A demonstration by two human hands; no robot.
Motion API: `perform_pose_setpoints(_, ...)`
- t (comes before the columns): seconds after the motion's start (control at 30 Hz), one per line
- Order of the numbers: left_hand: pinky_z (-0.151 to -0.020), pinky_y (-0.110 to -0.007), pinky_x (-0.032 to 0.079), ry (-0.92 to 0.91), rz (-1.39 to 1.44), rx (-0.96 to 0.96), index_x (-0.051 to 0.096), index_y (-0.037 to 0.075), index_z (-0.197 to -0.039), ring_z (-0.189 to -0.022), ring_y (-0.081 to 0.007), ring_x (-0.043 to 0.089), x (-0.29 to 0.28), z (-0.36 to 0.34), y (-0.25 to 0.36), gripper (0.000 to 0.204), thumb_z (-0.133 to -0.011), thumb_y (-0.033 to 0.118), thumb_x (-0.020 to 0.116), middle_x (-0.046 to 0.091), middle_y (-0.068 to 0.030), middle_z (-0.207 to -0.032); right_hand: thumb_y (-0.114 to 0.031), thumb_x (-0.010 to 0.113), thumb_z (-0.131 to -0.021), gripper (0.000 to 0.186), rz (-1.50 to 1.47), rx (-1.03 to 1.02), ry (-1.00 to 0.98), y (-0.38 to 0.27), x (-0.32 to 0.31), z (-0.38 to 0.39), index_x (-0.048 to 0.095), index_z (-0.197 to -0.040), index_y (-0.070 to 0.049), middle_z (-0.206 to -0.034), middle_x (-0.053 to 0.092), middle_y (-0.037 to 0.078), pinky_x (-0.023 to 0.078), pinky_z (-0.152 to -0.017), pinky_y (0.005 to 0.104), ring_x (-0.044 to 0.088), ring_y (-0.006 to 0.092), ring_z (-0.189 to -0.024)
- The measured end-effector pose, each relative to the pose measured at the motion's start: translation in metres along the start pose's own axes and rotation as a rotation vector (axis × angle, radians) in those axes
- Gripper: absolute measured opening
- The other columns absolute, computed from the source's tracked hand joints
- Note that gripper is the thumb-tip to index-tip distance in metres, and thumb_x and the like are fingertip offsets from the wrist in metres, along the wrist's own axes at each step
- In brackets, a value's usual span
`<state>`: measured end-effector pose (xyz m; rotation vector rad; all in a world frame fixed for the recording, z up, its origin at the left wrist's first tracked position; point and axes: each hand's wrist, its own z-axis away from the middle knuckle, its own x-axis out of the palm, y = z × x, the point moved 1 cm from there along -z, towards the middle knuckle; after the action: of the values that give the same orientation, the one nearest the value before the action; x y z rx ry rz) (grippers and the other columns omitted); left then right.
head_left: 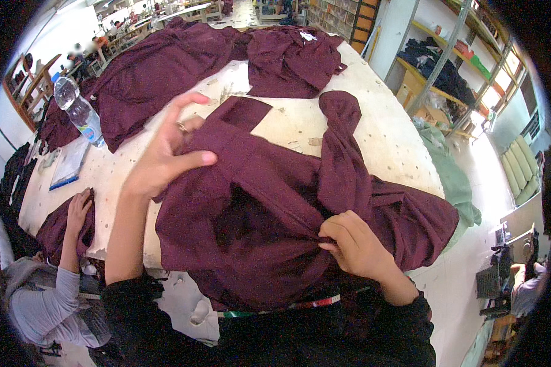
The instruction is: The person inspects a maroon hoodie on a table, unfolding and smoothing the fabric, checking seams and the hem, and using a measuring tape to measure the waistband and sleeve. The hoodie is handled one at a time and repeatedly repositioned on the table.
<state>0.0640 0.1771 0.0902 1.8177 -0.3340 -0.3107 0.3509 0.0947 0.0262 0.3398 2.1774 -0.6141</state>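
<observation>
A maroon garment (251,226) lies bunched at the table's near edge and hangs over it in front of me. At its upper left, my left hand (171,147) has thumb and index finger spread apart, a ring on one finger. It is against the cloth, and its other fingers are partly hidden. Lower right of the middle, my right hand (356,246) pinches a fold of the same garment, pulling creases toward its fingertips. Beyond that hand, a long narrow part of the garment, like a sleeve, stretches away across the table.
More maroon garments (165,67) are heaped along the far side of the pale table (398,140). A plastic water bottle (79,110) lies at the left near a flat clear packet (71,164). A co-worker's hand (78,211) rests on maroon cloth at the left. Shelves (447,61) stand at the right.
</observation>
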Motion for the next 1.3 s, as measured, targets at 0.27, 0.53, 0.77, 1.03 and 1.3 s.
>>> perform_pose_setpoints(0.27,-0.069,-0.021,0.039,0.070,-0.281,0.123,0.041,0.011,-0.119,-0.081,-0.0080,0.045,-0.066,0.023,0.018,0.061,-0.067,0.013,0.072,0.043,0.0008,-0.098,-0.008,0.064,-0.074,0.029,0.016,0.050,-0.013,0.006,0.002,0.007,0.050,-0.100,-0.004,-0.091,0.053,0.011,0.042,-0.070,0.0370,0.054,0.0291,-0.082)
perform_pose_setpoints(0.53,-0.061,-0.025,0.043,-0.159,-0.756,-0.557,0.028,0.014,-0.135,-0.066,-0.0089,0.048,-0.029,0.018,0.014,0.069,-0.082,0.045,0.058,0.051,-0.0044,-0.096,-0.009,0.064,-0.074,0.029,0.059,0.018,-0.002,0.004,-0.001,0.002,0.050,-0.100,-0.003,-0.089,0.052,0.011,0.042,-0.069,0.0363,0.053,0.0287,-0.081)
perform_pose_setpoints(0.77,-0.041,-0.016,0.033,-0.183,-0.713,-0.252,0.034,0.017,-0.134,-0.057,-0.0019,0.044,-0.041,0.044,0.028,0.078,-0.068,-0.001,0.070,0.047,-0.0029,-0.095,-0.003,0.065,-0.070,0.032,0.039,0.024,0.010,0.006,0.002,0.003,0.050,-0.098,-0.001,-0.089,0.053,0.013,0.043,-0.068,0.0375,0.054,0.0304,-0.079)
perform_pose_setpoints(1.03,-0.100,-0.041,0.031,-0.349,-1.298,0.355,0.050,0.015,-0.124,-0.109,-0.0257,0.047,0.009,0.026,0.046,0.062,-0.067,0.026,0.072,0.051,-0.0084,-0.111,-0.008,0.063,-0.074,0.029,0.063,-0.002,-0.015,0.001,0.001,0.002,0.050,-0.100,-0.002,-0.090,0.053,0.011,0.042,-0.067,0.0365,0.054,0.0279,-0.080)
perform_pose_setpoints(1.3,-0.095,-0.040,0.039,-0.490,-1.285,0.416,0.059,0.009,-0.095,-0.101,-0.0241,0.055,0.018,0.014,0.018,0.022,-0.073,0.012,0.063,0.059,-0.0064,-0.097,-0.007,0.063,-0.074,0.029,0.035,0.011,0.001,0.001,0.000,-0.002,0.049,-0.099,-0.003,-0.090,0.053,0.012,0.042,-0.069,0.0374,0.053,0.0295,-0.080)
